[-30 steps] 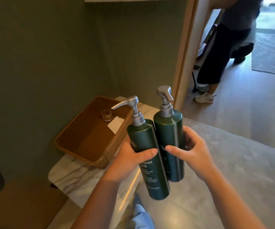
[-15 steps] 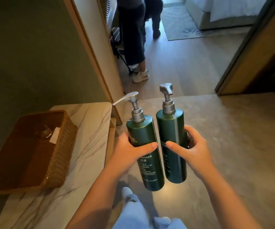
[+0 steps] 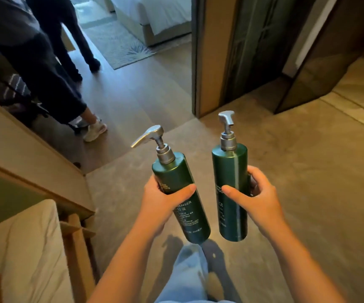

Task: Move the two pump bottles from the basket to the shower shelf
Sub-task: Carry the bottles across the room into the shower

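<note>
Bare stone floor (image 3: 308,193) lies open from 12 to 3 o'clock, bounded by a door frame (image 3: 200,62) at 12 and a dark glass panel (image 3: 321,68) at 1. A bystander's legs (image 3: 45,68) stand at 10 o'clock. The left hand (image 3: 163,200) grips the left pump bottle (image 3: 180,186), tilted leftward; the right hand (image 3: 257,200) grips the right pump bottle (image 3: 230,184), upright. The bottles are apart, at centre.

Both forearms are bare, with no sleeves showing, and the leg (image 3: 187,278) below wears light blue trousers.
</note>
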### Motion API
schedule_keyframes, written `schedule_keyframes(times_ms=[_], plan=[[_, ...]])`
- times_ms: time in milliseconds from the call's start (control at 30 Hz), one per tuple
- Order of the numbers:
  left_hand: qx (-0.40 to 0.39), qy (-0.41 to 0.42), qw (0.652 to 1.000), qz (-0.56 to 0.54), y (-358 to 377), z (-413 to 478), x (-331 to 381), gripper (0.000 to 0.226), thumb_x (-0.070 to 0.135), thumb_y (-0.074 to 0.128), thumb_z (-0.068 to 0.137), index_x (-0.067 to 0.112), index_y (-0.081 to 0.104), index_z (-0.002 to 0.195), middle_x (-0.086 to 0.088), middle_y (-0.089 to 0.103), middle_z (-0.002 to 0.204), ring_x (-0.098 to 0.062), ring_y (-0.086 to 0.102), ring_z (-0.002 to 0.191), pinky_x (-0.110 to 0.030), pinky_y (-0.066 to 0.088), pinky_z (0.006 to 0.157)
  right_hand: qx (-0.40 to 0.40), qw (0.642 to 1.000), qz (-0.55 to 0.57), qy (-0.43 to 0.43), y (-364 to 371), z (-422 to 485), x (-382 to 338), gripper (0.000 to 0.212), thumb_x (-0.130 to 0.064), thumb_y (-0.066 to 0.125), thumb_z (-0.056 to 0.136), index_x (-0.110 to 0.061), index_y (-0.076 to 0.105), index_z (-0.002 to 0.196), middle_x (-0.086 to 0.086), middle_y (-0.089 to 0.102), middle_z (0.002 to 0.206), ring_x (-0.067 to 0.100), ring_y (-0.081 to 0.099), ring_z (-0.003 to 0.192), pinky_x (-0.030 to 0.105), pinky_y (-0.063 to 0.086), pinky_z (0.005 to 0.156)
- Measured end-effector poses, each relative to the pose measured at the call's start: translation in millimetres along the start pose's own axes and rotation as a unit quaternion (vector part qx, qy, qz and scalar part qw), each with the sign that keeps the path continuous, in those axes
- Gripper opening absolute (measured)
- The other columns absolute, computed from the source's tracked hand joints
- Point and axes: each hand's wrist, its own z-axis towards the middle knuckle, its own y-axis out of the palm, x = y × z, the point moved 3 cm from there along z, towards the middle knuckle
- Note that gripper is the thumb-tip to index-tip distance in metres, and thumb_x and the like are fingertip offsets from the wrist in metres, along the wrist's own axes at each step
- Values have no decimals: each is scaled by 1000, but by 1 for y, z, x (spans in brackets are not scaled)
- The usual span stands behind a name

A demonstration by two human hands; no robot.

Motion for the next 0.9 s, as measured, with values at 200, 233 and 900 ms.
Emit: schedule_keyframes(times_ms=[200, 233, 900], plan=[[-122, 19, 992, -3, 53, 104, 35, 46, 27, 79, 58, 29, 52, 94, 0, 64, 92, -7, 64, 80, -19, 51, 63, 76, 997, -3, 22, -41, 76, -2, 54, -58, 77, 49, -39, 58, 96, -15, 69, 90, 3, 65, 81, 18, 51, 60], [-134, 18, 991, 2, 61, 119, 40, 47, 29, 79, 58, 29, 51, 95, 0, 64, 94, -9, 64, 82, -20, 51, 65, 84, 996, -6, 25, -47, 88, -4, 55, -60, 75, 49, -39, 58, 97, -17, 69, 91, 3, 64, 82, 17, 51, 60], [-271, -9, 963, -14, 353, 343, 83, 55, 31, 81, 45, 29, 54, 93, -1, 65, 93, -11, 64, 80, -21, 49, 60, 311, 948, 38, 54, -260, 265, 34, 42, -53, 70, 52, -46, 57, 92, -24, 66, 88, -4, 62, 81, 10, 50, 57]])
